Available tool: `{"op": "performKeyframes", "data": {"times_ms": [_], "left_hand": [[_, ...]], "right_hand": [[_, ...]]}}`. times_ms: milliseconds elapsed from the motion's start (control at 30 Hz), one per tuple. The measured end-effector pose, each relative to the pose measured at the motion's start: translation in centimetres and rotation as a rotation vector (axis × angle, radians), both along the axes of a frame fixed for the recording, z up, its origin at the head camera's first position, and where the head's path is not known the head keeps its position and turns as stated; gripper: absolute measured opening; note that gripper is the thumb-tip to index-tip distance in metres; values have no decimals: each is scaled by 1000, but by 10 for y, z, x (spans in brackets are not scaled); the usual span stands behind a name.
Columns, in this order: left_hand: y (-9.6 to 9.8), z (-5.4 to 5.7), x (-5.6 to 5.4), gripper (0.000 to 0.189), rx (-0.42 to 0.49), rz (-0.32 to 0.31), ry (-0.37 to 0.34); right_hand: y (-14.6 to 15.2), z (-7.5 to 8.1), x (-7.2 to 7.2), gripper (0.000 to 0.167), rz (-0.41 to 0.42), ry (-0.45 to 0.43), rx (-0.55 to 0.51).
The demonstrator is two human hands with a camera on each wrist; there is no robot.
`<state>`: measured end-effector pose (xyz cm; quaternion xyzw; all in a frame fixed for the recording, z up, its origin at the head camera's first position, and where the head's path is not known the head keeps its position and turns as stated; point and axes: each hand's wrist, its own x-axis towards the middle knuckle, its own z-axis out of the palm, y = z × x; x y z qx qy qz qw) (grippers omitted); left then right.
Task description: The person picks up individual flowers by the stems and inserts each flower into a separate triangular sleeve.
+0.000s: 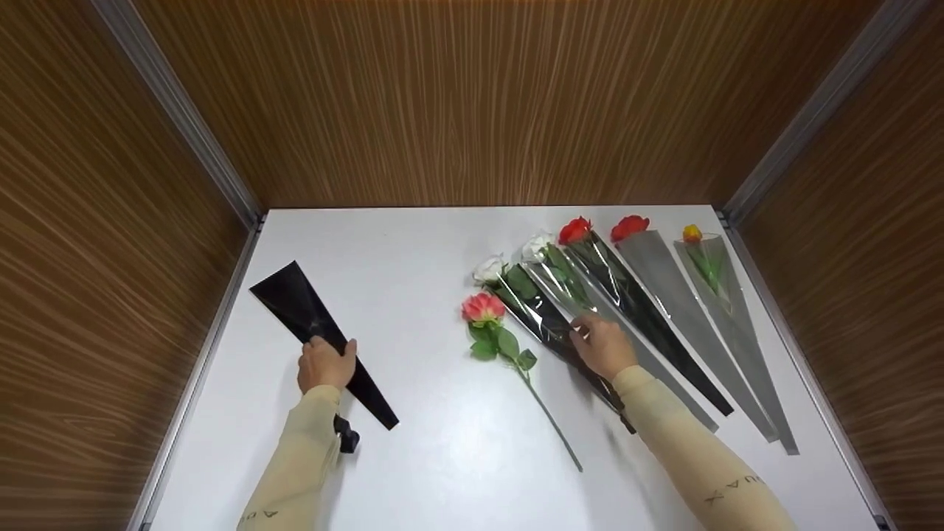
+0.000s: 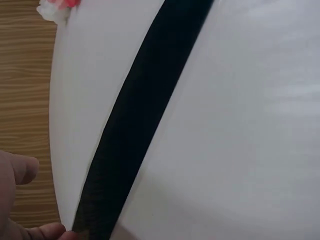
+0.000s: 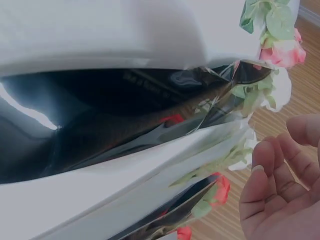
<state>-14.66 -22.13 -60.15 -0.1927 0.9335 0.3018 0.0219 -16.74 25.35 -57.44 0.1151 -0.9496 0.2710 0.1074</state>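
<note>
An empty-looking black wrapping sleeve, wide at the far end, lies slantwise on the left of the white table. My left hand rests on its middle, the thumb apart from the fingers; in the left wrist view the fingertips touch the sleeve. My right hand is over the wrapped flowers, fingers loosely bent, nothing seen between them. Beneath it lies a white rose in a black sleeve, beside another white rose in a clear-and-grey sleeve. An unwrapped pink flower with a long stem lies between the hands.
Further right lie a red rose in black wrap, a red flower in a grey sleeve and a yellow tulip in clear wrap. Wood-patterned panels enclose the white table at the back and sides.
</note>
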Motion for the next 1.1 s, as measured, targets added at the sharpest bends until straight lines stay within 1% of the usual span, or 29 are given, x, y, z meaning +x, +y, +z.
{"op": "performKeyframes", "data": {"times_ms": [100,233,333,433,500,633,800,900,1000,1100], "left_hand": [[-3,-4,-1,90,-10,10,-75],[-3,-11,-2,101,-26,-1,-149],[-2,-16,-4,98,-53,-27,-177],[0,-19,-7,90,-64,-30,-188],[1,-21,-8,86,-63,-23,-197],[5,-22,-10,83,-28,10,-199],[9,-23,-9,85,-1,18,-215],[9,-25,-8,81,16,35,-215],[8,-23,-6,74,34,36,-223],[6,-16,-4,71,45,13,-238]], "right_hand": [[4,-3,6,13,-20,7,-19],[7,-7,13,11,-55,5,-43],[7,-8,17,10,-71,-3,-53],[7,-8,19,9,-79,-9,-65],[7,-7,21,9,-86,-10,-80],[8,-7,26,10,-106,-18,-117],[10,-7,34,11,-129,-28,-152],[9,-8,38,9,-145,-35,-173],[8,-10,42,9,-171,-57,-207],[5,-10,46,11,-192,-85,-247]]}}
